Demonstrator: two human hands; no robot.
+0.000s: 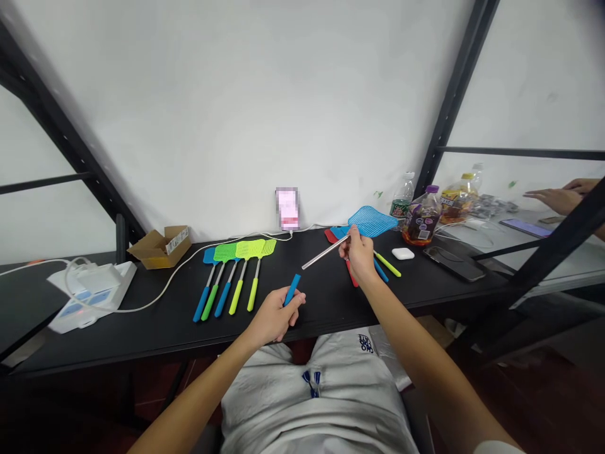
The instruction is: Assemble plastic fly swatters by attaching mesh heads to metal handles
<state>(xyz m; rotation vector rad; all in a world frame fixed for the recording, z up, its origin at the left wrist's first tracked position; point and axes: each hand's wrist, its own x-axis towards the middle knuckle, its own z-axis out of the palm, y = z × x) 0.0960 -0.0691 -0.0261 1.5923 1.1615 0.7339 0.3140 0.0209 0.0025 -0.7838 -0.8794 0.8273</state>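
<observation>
**Handle and rod held apart above the tabletop**

The left hand (274, 315) is closed around a short blue handle (292, 289), gripping its lower end so the upper end pokes up between thumb and fingers, just above the near edge of the tabletop (155, 328). The right hand (360, 253) pinches a thin metal rod (324, 253) near the blue swatter head (373, 221) it carries; the rod's free end slants down and to the left, toward the handle but well apart from it.

To bring the two together well, my judgement is that the handle's open end should face the rod tip and both should lie on one line, with the right hand's grip kept close to the head so the thin rod does not waver.

The rod looks smooth and shiny; the head is a flat, roughly square plastic mesh. The handle is a plain matte sleeve, slim and straight.

Under the right hand lie loose parts: red, blue and yellow-green pieces (386, 263), partly hidden. To the left, a row of finished swatters (234, 274) lies side by side, blue and green. Further out are a small white case (403, 253), a dark phone (454, 263), bottles (422, 221), a cardboard box (161, 246) and a white power strip (89, 293). Another person's hand (555, 199) rests on the neighbouring table at far right.
</observation>
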